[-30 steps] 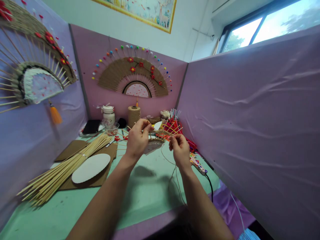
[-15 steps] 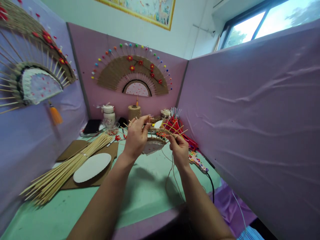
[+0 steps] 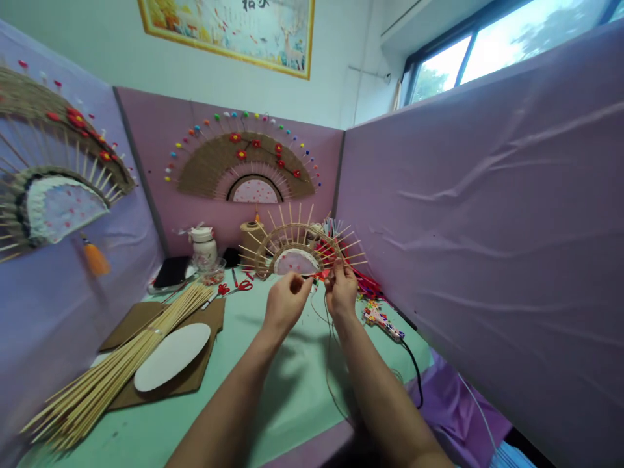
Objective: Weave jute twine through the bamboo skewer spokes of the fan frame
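Note:
A half-round fan frame [image 3: 296, 261] of thin bamboo sticks, with woven twine bands and a white spotted centre, stands upright ahead of me. My right hand [image 3: 341, 290] grips its right lower end between thumb and fingers. Just below the white centre, my left hand [image 3: 287, 300] is closed in a pinch, apart from the frame's left side. A thin strand of twine [image 3: 330, 364] hangs under the hands, and a loop of it leads up to my left fingertips. What lies inside the right fingers is partly hidden.
Bamboo sticks [image 3: 121, 351] and a white oval card [image 3: 173, 357] lie on cardboard [image 3: 207, 370] at left. Red scissors [image 3: 244, 285], a white bottle [image 3: 203, 247] and a twine spool [image 3: 251, 233] are behind. A corded glue gun [image 3: 384, 323] lies right. Finished fans [image 3: 205, 166] hang on the partitions.
My left hand has left the fan's upper sticks and moved down below its centre. The frame now shows upright and facing me, with my right hand still on its right side. The view has shifted.

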Available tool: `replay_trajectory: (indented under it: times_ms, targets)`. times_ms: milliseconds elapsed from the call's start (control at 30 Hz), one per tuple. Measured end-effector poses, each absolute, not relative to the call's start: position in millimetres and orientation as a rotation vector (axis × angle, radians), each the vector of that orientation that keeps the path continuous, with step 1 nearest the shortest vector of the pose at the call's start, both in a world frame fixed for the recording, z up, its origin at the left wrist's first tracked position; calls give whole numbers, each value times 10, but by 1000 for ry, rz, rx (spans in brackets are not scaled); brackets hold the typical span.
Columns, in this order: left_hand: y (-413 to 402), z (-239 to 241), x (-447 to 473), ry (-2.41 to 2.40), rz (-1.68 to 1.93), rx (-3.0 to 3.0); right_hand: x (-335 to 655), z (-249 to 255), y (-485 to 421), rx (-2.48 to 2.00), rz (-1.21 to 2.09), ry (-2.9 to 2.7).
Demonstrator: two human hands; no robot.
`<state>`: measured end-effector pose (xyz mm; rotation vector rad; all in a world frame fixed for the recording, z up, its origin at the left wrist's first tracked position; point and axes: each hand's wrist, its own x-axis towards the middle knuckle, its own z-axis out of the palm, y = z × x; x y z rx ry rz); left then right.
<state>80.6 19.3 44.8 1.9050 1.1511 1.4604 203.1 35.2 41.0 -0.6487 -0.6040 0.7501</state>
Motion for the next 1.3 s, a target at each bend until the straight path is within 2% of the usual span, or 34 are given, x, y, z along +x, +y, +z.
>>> replay_trajectory:
  times_ms: [67, 167, 300, 400, 600, 733, 1067, 1300]
  targets:
    - [263, 279, 871, 1070, 1367, 1548, 1969, 346, 351, -652, 819, -613]
    - [363, 56, 865, 704, 1231, 1060, 1773, 145, 300, -636, 982, -658]
    - [410, -115, 740, 386, 1072, 794, 1494, -166, 194, -688, 1182, -729]
    - [400, -146, 655, 343, 1150, 684, 1427, -293, 140, -751, 1230, -786]
    - [443, -107, 513, 286, 1359, 570, 1493, -336, 52, -915, 1033, -917]
    - [469, -93, 446, 278, 1361, 578, 1494, -335, -4, -976, 893, -997]
    - [483, -79, 400, 294, 1342, 590, 1544, -346, 20, -1011, 776, -1046]
    - [492, -101, 408, 294, 1283, 671, 1792, -277, 76, -1006, 524, -1062]
